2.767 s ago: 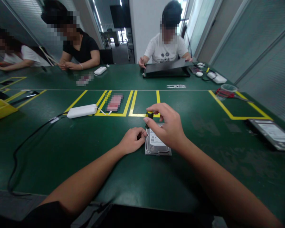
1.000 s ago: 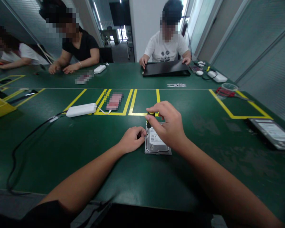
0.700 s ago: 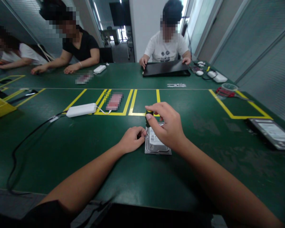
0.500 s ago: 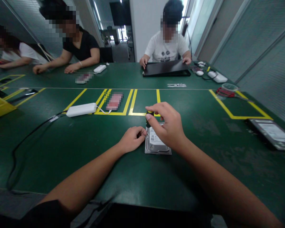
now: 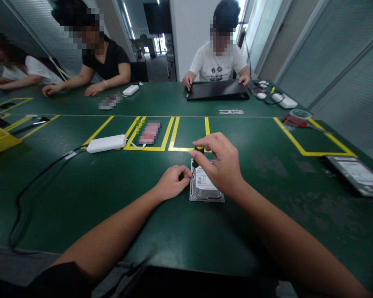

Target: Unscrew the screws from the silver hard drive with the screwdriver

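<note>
A silver, rectangular metal hard drive with a white label [image 5: 207, 193] lies flat on the dark green tabletop [image 5: 112, 186], directly in front of the person, its long axis running roughly away from the body. The bare right hand [image 5: 220, 159] arches over the drive's far right portion, hiding part of it; thumb and fingers are closed in a pinch on a short screwdriver with a black-and-yellow handle [image 5: 196, 162]. The tool stands nearly upright, its top leaning slightly right, its shaft descending toward the drive's left edge; the exact seat of the tip is too small to tell. The bare left hand [image 5: 173, 182] lies left of the drive, fingers curled and fingertips at that same edge, near the shaft; whether they grip anything cannot be told. Both hands are thus close to the drive, the right above, the left beside. Farther right lies a dark-edged second drive with a pale label [image 5: 357, 176].
</note>
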A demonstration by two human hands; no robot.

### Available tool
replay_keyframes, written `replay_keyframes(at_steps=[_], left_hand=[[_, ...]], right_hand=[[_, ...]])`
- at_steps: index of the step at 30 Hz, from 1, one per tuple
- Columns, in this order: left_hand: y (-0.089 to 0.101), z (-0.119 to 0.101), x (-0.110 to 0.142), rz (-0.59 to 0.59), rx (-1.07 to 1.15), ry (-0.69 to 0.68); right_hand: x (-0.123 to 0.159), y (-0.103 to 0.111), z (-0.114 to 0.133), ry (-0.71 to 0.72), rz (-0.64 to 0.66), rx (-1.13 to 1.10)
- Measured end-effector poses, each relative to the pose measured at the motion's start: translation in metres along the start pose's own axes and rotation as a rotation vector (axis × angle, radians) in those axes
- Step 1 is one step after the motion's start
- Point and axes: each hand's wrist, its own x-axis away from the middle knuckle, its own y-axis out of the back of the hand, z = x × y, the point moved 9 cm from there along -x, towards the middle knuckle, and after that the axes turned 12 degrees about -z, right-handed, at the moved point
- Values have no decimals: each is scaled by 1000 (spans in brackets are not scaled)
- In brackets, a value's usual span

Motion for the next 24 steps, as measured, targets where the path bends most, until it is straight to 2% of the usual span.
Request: replay_keyframes(at_steps=[14,24], left_hand=[[1,0,0,-21,4,-30],[1,1,0,-18,-18,-11]], right_hand=[[2,-3,-2,-37,33,3],[4,-3,3,4,12,-39]])
